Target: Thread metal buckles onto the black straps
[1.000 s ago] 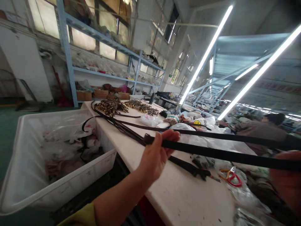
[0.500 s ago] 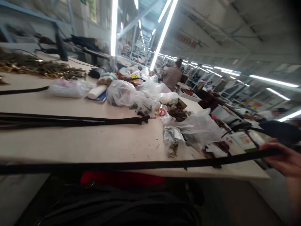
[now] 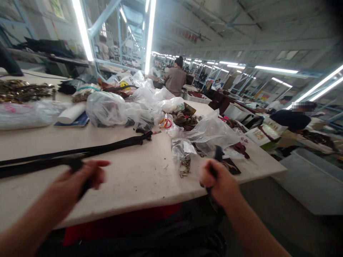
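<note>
My left hand (image 3: 89, 175) is over the table's front part, slightly blurred, its fingers curled around a black strap (image 3: 85, 189) with the index finger pointing out. To the right, near the table edge, my right hand (image 3: 218, 182) is closed in a fist on a black strap (image 3: 219, 153); one short end sticks up above the thumb and more hangs below. Whether both hands hold the same strap, I cannot tell. Behind my left hand, a bundle of long black straps (image 3: 118, 144) lies across the table, its ends toward the middle.
Clear plastic bags (image 3: 107, 107) crowd the back of the table (image 3: 128, 185). Red and orange-handled scissors (image 3: 166, 123) lie among them. A white roll (image 3: 71, 113) rests on a blue booklet at left. Past the right corner stands a plastic bin (image 3: 313, 178). Co-workers sit beyond.
The long black strap stretched across the front is no longer taut there. My right hand has come in from the far right, my left hand has entered view, and the view has turned right.
</note>
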Demonstrator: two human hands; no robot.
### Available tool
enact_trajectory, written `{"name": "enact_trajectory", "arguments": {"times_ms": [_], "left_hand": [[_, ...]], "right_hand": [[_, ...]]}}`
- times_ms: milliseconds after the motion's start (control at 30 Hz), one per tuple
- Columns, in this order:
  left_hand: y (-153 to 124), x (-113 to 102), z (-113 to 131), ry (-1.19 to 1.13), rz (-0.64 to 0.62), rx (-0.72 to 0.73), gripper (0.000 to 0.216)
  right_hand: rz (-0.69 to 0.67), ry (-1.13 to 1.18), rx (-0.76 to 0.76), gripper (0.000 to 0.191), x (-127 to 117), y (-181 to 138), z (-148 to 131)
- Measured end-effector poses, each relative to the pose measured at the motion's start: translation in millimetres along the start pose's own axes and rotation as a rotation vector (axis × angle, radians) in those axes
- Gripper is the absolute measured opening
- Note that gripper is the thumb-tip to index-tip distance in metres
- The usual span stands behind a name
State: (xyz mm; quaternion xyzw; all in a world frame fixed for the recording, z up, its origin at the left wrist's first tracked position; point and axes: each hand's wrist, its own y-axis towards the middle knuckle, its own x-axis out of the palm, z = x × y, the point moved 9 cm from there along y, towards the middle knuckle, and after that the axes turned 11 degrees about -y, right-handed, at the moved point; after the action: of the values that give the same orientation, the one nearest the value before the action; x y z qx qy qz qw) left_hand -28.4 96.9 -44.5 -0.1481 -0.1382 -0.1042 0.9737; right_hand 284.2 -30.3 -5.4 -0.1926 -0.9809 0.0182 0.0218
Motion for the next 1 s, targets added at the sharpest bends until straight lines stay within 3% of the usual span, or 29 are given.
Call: {"name": "enact_trajectory", "arguments": {"times_ms": [33, 100, 167, 200, 267, 333, 467, 567, 700, 833, 933, 1000], "left_hand": [[-3.3, 28.2, -9.8, 0.015, -0.095, -0.062, 0.042], [-11.9, 83.8, -36.4, 0.008, -0.28, -0.221, 0.049], [-14.6, 113.1, -58.4, 0.034, -0.323, -0.322, 0.05], [-12.5, 117.8, -64.6, 0.036, -0.313, -0.331, 0.049], [-3.6, 113.9, -67.4, -0.012, -0.279, -0.283, 0.044], [5.9, 100.7, -66.9, -0.075, -0.234, -0.236, 0.039], [14.0, 92.2, -74.4, -0.032, -0.202, -0.232, 0.036], [12.1, 106.0, -76.0, 0.071, -0.249, -0.187, 0.035], [4.9, 112.5, -76.2, 0.179, -0.304, -0.153, 0.035], [-3.9, 100.9, -79.8, 0.188, -0.269, -0.199, 0.038], [-9.1, 99.0, -77.2, 0.177, -0.236, -0.171, 0.034], [-11.7, 101.3, -74.4, 0.136, -0.22, -0.145, 0.033]], "right_hand": [[-0.111, -0.098, 0.019, 0.032, 43.8, -2.0, 13.6], [-0.455, -0.226, 0.132, 0.039, 122.8, -15.2, 47.8], [-0.641, -0.308, 0.136, 0.039, 157.2, -24.8, 64.3], [-0.715, -0.374, 0.078, 0.036, 161.5, -26.6, 65.2], [-0.83, -0.572, -0.05, 0.029, 147.8, -23.9, 65.5], [-0.779, -0.88, -0.064, 0.032, 104.7, -2.9, 75.9], [-0.211, -1.433, 0.087, 0.019, -14.6, 64.6, 95.4], [-0.018, -1.53, 0.217, 0.023, -59.4, 90.1, 118.2], [0.084, -1.474, 0.274, 0.017, -76.0, 98.0, 134.9], [0.142, -1.232, 0.233, 0.012, -83.4, 91.9, 125.1], [0.118, -0.928, 0.177, 0.019, -72.8, 83.8, 109.3], [0.073, -0.699, 0.153, 0.03, -50.9, 75.3, 98.1]]}}
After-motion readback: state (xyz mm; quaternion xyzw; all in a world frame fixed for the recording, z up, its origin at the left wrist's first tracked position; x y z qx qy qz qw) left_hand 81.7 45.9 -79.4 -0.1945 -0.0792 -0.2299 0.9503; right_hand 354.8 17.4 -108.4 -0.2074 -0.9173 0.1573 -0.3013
